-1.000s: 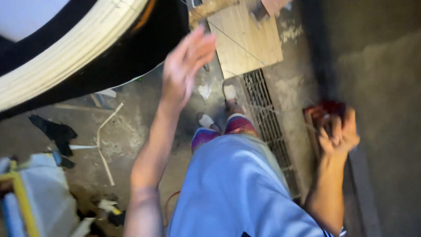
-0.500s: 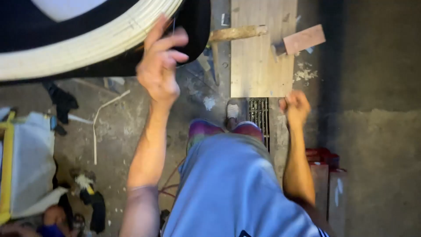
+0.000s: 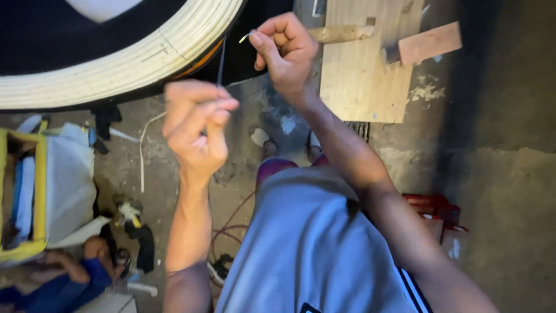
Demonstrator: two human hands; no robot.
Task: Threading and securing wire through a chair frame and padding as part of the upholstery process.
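Observation:
My left hand (image 3: 197, 124) is raised in front of me, its fingers pinched on a thin dark strand (image 3: 220, 61) that runs up toward a large round frame (image 3: 127, 64) wound with pale cord. My right hand (image 3: 285, 49) is lifted beside it, closed around a short pale piece of cord (image 3: 247, 36) near the frame's lower rim. The two hands are close together but apart. Below them I see my light blue shorts (image 3: 315, 243).
A wooden board (image 3: 362, 75) with a hammer (image 3: 347, 33) and a brick piece (image 3: 430, 43) lies on the concrete floor ahead. A yellow-framed crate (image 3: 26, 191) stands at the left, a red object (image 3: 434, 206) at the right. Another person's arm in a blue sleeve (image 3: 63, 275) is at the lower left.
My right hand has risen from beside my leg up to the frame and closed on the cord. My left hand has dropped a little and pinched the strand.

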